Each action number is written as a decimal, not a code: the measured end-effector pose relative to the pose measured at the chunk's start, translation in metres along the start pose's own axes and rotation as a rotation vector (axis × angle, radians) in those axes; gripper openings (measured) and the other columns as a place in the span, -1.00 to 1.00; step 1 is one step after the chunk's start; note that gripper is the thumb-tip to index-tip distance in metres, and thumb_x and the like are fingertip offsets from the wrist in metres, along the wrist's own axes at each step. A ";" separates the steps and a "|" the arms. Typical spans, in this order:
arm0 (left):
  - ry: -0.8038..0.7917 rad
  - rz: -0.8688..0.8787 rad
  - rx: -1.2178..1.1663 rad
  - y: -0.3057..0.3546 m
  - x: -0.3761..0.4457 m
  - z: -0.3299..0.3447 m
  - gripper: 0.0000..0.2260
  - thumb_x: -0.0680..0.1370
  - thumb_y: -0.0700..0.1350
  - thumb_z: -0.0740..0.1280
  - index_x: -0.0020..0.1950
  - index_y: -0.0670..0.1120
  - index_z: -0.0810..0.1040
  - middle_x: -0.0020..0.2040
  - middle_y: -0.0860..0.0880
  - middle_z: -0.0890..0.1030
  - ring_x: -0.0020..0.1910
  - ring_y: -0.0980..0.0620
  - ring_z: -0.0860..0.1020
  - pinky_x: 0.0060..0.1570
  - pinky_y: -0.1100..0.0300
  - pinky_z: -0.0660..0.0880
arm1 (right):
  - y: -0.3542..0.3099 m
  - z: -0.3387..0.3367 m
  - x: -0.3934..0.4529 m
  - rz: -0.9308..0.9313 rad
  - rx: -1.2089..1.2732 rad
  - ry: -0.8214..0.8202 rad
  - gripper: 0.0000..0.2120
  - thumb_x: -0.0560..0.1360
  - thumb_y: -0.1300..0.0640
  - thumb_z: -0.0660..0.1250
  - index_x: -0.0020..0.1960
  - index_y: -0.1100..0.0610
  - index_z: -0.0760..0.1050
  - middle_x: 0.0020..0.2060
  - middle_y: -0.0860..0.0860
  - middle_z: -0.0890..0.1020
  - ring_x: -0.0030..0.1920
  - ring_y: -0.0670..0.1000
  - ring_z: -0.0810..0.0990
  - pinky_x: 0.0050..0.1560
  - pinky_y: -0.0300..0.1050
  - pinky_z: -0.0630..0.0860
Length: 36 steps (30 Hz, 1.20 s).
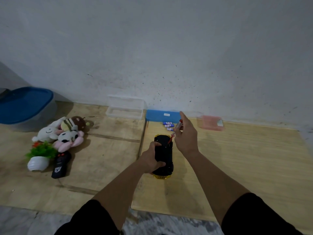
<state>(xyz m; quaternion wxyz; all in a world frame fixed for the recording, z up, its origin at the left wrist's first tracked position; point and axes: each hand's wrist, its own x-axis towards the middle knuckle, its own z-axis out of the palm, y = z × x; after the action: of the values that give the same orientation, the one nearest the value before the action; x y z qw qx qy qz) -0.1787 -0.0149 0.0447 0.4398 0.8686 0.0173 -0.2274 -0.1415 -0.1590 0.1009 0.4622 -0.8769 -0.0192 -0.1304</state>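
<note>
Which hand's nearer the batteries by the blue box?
Right. Right hand, holding a screwdriver, is just beside the batteries; left hand grips the toy car, nearer the person.

The yellow toy car point(165, 154) is lying upside down, black underside up, on the plywood sheet point(237, 158); the screwdriver point(170, 139) is slanting onto it.

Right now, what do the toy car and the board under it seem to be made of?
Toy car: probably hard plastic; matte black underside, shiny gold edge. Board: looks like unfinished plywood; pale, with visible grain lines and a seam.
</note>
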 end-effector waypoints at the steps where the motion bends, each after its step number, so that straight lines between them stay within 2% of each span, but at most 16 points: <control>1: 0.001 -0.001 0.003 0.000 0.000 0.000 -0.33 0.42 -0.16 0.46 0.38 -0.01 0.13 0.27 -0.11 0.47 0.16 -0.07 0.50 -0.04 0.20 0.48 | -0.001 0.000 -0.001 -0.025 -0.014 -0.025 -0.54 0.57 0.30 0.16 0.45 0.13 0.21 0.02 0.10 0.52 -0.23 -0.26 0.44 -0.25 -0.68 0.26; 4: 0.013 0.002 0.010 0.002 0.000 0.001 -0.35 0.43 -0.15 0.45 0.38 -0.04 0.13 0.27 -0.13 0.47 0.13 -0.07 0.51 -0.08 0.21 0.46 | -0.003 0.003 -0.003 -0.101 -0.070 -0.105 -0.56 0.58 0.25 0.13 0.43 0.03 0.24 -0.09 -0.04 0.52 -0.18 -0.13 0.49 -0.20 -0.51 0.33; 7: 0.013 -0.012 0.004 0.002 -0.001 0.000 -0.35 0.43 -0.16 0.45 0.38 -0.04 0.13 0.26 -0.14 0.46 0.11 -0.10 0.52 -0.10 0.14 0.50 | -0.005 0.004 -0.006 -0.167 -0.100 -0.187 -0.60 0.56 0.26 0.14 0.37 0.03 0.30 -0.07 0.00 0.56 -0.11 -0.05 0.50 -0.10 -0.25 0.40; 10: 0.010 -0.028 -0.011 0.001 -0.002 0.000 -0.35 0.44 -0.17 0.44 0.38 -0.03 0.13 0.27 -0.12 0.45 0.14 -0.12 0.51 -0.08 0.08 0.52 | -0.009 0.004 -0.008 -0.174 -0.059 -0.234 -0.66 0.56 0.26 0.14 0.31 0.08 0.34 -0.07 0.05 0.58 -0.09 0.00 0.54 -0.08 -0.13 0.49; 13: 0.017 -0.020 -0.011 0.001 -0.004 -0.001 -0.35 0.43 -0.17 0.44 0.38 -0.03 0.13 0.28 -0.11 0.44 0.16 -0.11 0.49 0.00 0.06 0.54 | -0.012 0.002 -0.008 -0.172 -0.019 -0.229 -0.80 0.56 0.20 0.20 0.18 0.10 0.41 -0.19 -0.02 0.55 -0.27 -0.08 0.49 -0.22 -0.22 0.40; 15: 0.013 -0.017 -0.020 0.001 -0.005 -0.002 -0.35 0.44 -0.17 0.44 0.39 -0.02 0.13 0.28 -0.11 0.43 0.13 -0.10 0.50 -0.06 0.07 0.55 | -0.014 0.000 -0.008 -0.151 -0.002 -0.222 -0.86 0.54 0.13 0.26 0.09 0.11 0.44 -0.28 -0.13 0.54 -0.33 -0.21 0.49 -0.29 -0.35 0.37; 17: -0.003 -0.005 -0.005 0.001 -0.007 -0.002 -0.35 0.44 -0.16 0.44 0.39 -0.02 0.13 0.29 -0.12 0.44 0.09 -0.06 0.50 -0.16 0.15 0.54 | -0.016 -0.002 -0.007 -0.136 0.023 -0.218 -0.89 0.55 0.13 0.27 0.06 0.12 0.47 -0.32 -0.18 0.53 -0.34 -0.23 0.53 -0.31 -0.38 0.39; 19: -0.009 -0.001 -0.001 0.001 -0.008 -0.001 -0.35 0.44 -0.16 0.44 0.38 -0.02 0.13 0.28 -0.12 0.44 0.02 -0.01 0.48 -0.28 0.24 0.48 | -0.017 -0.003 -0.006 -0.140 0.008 -0.216 -0.86 0.54 0.18 0.27 0.09 0.12 0.50 -0.25 -0.05 0.56 -0.29 -0.08 0.56 -0.24 -0.30 0.46; 23: -0.006 -0.002 0.004 -0.002 -0.010 0.000 -0.36 0.43 -0.16 0.44 0.37 -0.03 0.13 0.27 -0.12 0.45 0.02 0.01 0.45 -0.21 0.22 0.47 | -0.015 -0.005 -0.002 -0.162 -0.080 -0.218 -0.69 0.52 0.31 0.22 0.24 0.12 0.47 -0.04 0.08 0.49 -0.14 -0.02 0.48 -0.17 -0.47 0.32; 25: -0.009 -0.009 -0.006 -0.003 -0.011 -0.001 -0.35 0.43 -0.17 0.45 0.38 -0.03 0.14 0.28 -0.12 0.43 0.06 -0.01 0.46 -0.16 0.18 0.48 | -0.015 -0.007 -0.003 -0.152 -0.084 -0.236 -0.65 0.56 0.29 0.15 0.32 0.11 0.40 -0.01 0.08 0.54 -0.12 0.04 0.55 -0.07 -0.30 0.45; 27: -0.008 -0.018 -0.016 -0.004 -0.011 -0.002 -0.35 0.43 -0.17 0.45 0.37 -0.02 0.14 0.29 -0.11 0.43 0.09 -0.04 0.47 -0.15 0.15 0.49 | -0.015 -0.008 -0.003 -0.152 -0.082 -0.240 -0.69 0.58 0.24 0.11 0.31 0.13 0.38 -0.01 0.08 0.58 -0.10 0.07 0.61 -0.04 -0.13 0.52; 29: -0.007 -0.023 -0.017 -0.004 -0.011 -0.002 -0.35 0.43 -0.18 0.45 0.37 -0.01 0.14 0.29 -0.11 0.42 0.05 -0.02 0.45 -0.16 0.14 0.49 | -0.016 -0.008 -0.002 -0.171 -0.086 -0.240 -0.75 0.56 0.16 0.21 0.23 0.13 0.44 -0.04 0.07 0.57 -0.11 0.02 0.59 -0.10 -0.20 0.49; 32: -0.006 -0.030 -0.008 -0.005 -0.009 -0.002 -0.35 0.42 -0.17 0.46 0.36 0.01 0.15 0.29 -0.11 0.42 0.03 -0.01 0.44 -0.17 0.13 0.49 | -0.017 -0.009 0.002 -0.148 -0.050 -0.213 -0.79 0.46 0.13 0.38 0.08 0.13 0.56 -0.08 0.04 0.45 -0.26 -0.18 0.51 -0.24 -0.53 0.35; 34: -0.005 -0.038 0.003 -0.005 -0.009 -0.001 -0.36 0.42 -0.15 0.46 0.35 0.02 0.15 0.27 -0.10 0.43 0.02 -0.02 0.45 -0.18 0.11 0.49 | -0.017 -0.010 0.004 -0.151 -0.067 -0.198 -0.77 0.47 0.19 0.36 0.12 0.12 0.57 -0.09 0.09 0.48 -0.27 -0.17 0.53 -0.22 -0.52 0.32; 36: -0.005 -0.039 0.014 -0.004 -0.008 0.000 -0.36 0.42 -0.14 0.46 0.34 0.03 0.15 0.26 -0.10 0.44 0.01 -0.02 0.45 -0.18 0.12 0.48 | -0.017 -0.010 0.005 -0.171 -0.128 -0.204 -0.67 0.50 0.20 0.30 0.27 0.10 0.48 -0.03 0.09 0.56 -0.15 -0.04 0.53 -0.10 -0.32 0.36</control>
<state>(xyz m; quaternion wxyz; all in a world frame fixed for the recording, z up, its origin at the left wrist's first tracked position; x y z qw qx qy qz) -0.1872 -0.0111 0.0445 0.4291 0.8708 0.0315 -0.2381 -0.1409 -0.1579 0.1211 0.3883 -0.9084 -0.1323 -0.0803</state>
